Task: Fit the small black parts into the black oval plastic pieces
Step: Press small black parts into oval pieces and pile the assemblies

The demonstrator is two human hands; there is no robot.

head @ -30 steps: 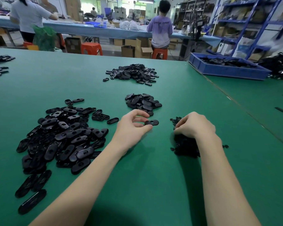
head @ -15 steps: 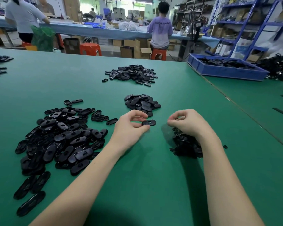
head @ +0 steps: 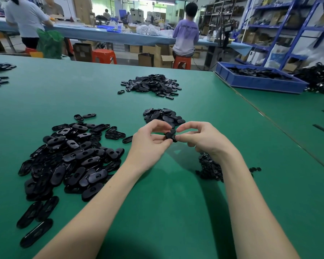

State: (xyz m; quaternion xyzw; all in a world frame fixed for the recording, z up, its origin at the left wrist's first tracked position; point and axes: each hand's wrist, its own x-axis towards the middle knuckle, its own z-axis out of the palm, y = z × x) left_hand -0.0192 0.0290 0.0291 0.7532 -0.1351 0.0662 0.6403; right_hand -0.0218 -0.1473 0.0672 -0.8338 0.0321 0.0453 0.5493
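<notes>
Both hands were raised above the middle of the green table (head: pixel 176 212), meeting on one black oval piece (head: pixel 170 136). Left hand (head: pixel 150 144) pinched its left end between thumb and fingers; right hand (head: pixel 202 139) pinched the right end, fingers curled. Whether a small part was in it, couldn't tell. Big pile of oval pieces (head: pixel 71 157) lay toward the left edge, small black parts (head: pixel 209 168) under the right wrist, smaller pile (head: pixel 163 115) just beyond the hands.
</notes>
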